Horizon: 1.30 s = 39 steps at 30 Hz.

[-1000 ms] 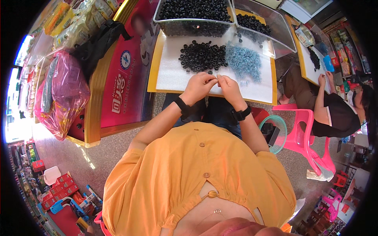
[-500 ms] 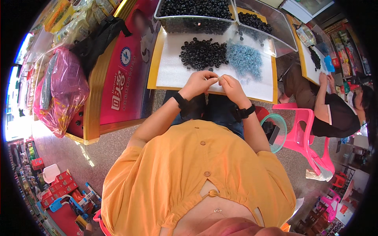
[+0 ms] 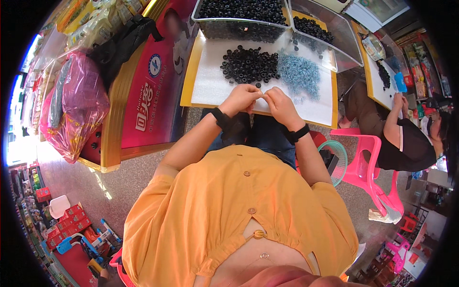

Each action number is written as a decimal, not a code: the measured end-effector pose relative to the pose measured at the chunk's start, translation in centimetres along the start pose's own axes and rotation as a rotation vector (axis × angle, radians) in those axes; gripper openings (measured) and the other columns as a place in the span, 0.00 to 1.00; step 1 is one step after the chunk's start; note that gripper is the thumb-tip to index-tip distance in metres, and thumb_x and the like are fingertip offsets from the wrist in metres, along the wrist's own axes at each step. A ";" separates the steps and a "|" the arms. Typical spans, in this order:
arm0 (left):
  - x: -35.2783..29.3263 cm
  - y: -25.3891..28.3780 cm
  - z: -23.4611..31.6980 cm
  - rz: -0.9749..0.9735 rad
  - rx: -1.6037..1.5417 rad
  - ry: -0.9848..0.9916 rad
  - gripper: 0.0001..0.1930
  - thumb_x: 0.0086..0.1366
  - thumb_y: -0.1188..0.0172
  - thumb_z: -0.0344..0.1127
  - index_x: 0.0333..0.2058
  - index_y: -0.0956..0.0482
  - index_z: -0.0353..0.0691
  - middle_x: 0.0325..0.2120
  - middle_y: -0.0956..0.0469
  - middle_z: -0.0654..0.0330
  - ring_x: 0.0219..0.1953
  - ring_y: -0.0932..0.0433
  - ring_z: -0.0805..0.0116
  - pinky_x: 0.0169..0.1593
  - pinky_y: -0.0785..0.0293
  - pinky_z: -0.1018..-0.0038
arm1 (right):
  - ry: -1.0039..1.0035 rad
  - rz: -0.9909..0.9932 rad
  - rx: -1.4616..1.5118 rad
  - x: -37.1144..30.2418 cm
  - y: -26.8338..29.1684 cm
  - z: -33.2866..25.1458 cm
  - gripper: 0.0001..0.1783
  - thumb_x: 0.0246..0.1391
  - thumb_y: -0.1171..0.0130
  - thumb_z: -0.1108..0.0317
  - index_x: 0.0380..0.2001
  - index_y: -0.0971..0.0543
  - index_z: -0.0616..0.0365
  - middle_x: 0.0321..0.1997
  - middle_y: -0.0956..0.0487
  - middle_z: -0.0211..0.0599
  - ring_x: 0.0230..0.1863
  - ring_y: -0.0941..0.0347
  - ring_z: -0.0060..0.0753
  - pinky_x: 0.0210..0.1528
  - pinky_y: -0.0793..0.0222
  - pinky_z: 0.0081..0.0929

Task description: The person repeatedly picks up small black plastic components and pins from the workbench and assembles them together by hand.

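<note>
My left hand and my right hand meet at the front edge of a white work surface with a yellow border. Their fingertips are pinched together, and whatever they hold is too small or hidden to make out. Just beyond my left hand lies a pile of small black ring-shaped parts. To its right, touching it, spreads a heap of small clear bluish pieces. One or two black parts lie loose close to my left fingers.
Behind the piles stand a clear bin full of black parts and another clear bin partly filled. A pink chair and a green mesh basket are at my right, near a seated person. A pink bag lies left.
My hands stay pinched together in nearly the same place, with the fingers slightly shifted. The view has moved a little. The other person's hands have shifted slightly.
</note>
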State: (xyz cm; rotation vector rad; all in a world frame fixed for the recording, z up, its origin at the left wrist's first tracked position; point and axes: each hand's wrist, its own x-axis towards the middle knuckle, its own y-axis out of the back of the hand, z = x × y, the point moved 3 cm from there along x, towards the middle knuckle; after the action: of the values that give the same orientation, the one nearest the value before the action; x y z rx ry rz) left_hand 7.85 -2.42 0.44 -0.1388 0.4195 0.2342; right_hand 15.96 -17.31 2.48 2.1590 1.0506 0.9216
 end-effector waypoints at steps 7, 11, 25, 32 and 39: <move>0.2 0.7 0.2 -0.002 -0.016 0.025 0.10 0.64 0.39 0.40 0.35 0.21 0.39 0.17 0.30 0.69 0.15 0.31 0.79 0.17 0.31 0.79 | 0.036 -0.020 0.024 0.5 1.1 0.2 0.05 0.57 0.42 0.68 0.35 0.24 0.57 0.35 0.26 0.42 0.36 0.27 0.50 0.36 0.30 0.39; -0.3 0.6 0.8 0.000 -0.082 0.021 0.11 0.64 0.38 0.41 0.35 0.20 0.40 0.17 0.30 0.70 0.14 0.31 0.80 0.18 0.31 0.80 | -0.097 0.092 -0.076 0.6 1.6 2.1 0.08 0.56 0.41 0.68 0.39 0.22 0.57 0.35 0.24 0.42 0.35 0.26 0.47 0.35 0.29 0.36; -2.5 -0.1 0.6 -0.122 -0.239 -0.149 0.14 0.69 0.44 0.38 0.49 0.23 0.37 0.29 0.26 0.67 0.23 0.27 0.80 0.26 0.25 0.82 | -0.457 0.199 0.810 -0.7 -0.3 -0.8 0.09 0.62 0.43 0.70 0.43 0.19 0.61 0.30 0.22 0.27 0.22 0.35 0.12 0.25 0.40 0.13; -5.0 -0.1 2.3 0.007 -0.070 -0.391 0.16 0.64 0.39 0.31 0.49 0.23 0.33 0.30 0.23 0.63 0.25 0.24 0.79 0.27 0.24 0.81 | -0.409 0.188 0.959 -0.3 1.3 -4.1 0.09 0.61 0.43 0.71 0.42 0.20 0.63 0.30 0.22 0.28 0.25 0.32 0.14 0.26 0.37 0.13; -7.4 -0.1 4.0 0.080 0.092 -0.532 0.12 0.62 0.37 0.31 0.44 0.19 0.33 0.30 0.21 0.61 0.26 0.23 0.78 0.28 0.24 0.80 | -0.292 0.130 0.856 0.0 2.1 -5.4 0.08 0.59 0.40 0.72 0.41 0.19 0.61 0.28 0.23 0.25 0.25 0.31 0.13 0.27 0.36 0.12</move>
State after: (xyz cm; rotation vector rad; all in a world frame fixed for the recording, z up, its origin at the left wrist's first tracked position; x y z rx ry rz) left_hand 2.85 -3.23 7.18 0.0329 -0.0936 0.3188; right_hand 12.71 -17.44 7.31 2.9546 1.3077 0.1641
